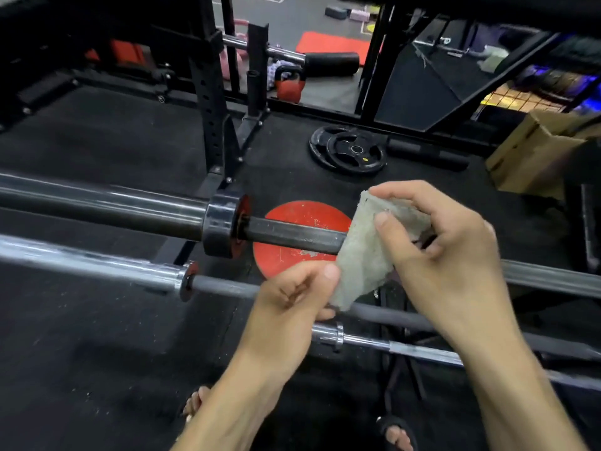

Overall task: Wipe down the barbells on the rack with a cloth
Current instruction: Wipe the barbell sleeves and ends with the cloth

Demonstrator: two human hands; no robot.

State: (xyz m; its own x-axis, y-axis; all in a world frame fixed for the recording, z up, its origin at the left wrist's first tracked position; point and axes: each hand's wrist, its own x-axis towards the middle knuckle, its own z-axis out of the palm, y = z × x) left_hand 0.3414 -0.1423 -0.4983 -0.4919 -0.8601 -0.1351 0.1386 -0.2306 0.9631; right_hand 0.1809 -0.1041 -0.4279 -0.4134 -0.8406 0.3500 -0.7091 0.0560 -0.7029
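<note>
dark barbell far end hidden behind cloth, silver barbell blurred, cut off left

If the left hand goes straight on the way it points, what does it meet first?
Likely the grey shaft of the near barbell, just beyond the left hand, which pinches the cloth; depth is unclear.

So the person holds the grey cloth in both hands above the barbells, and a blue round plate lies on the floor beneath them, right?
Not quite: the head view shows the round plate on the floor is red, not blue. The rest holds: the left hand and right hand both pinch the worn grey cloth above the steel barbells.
</note>
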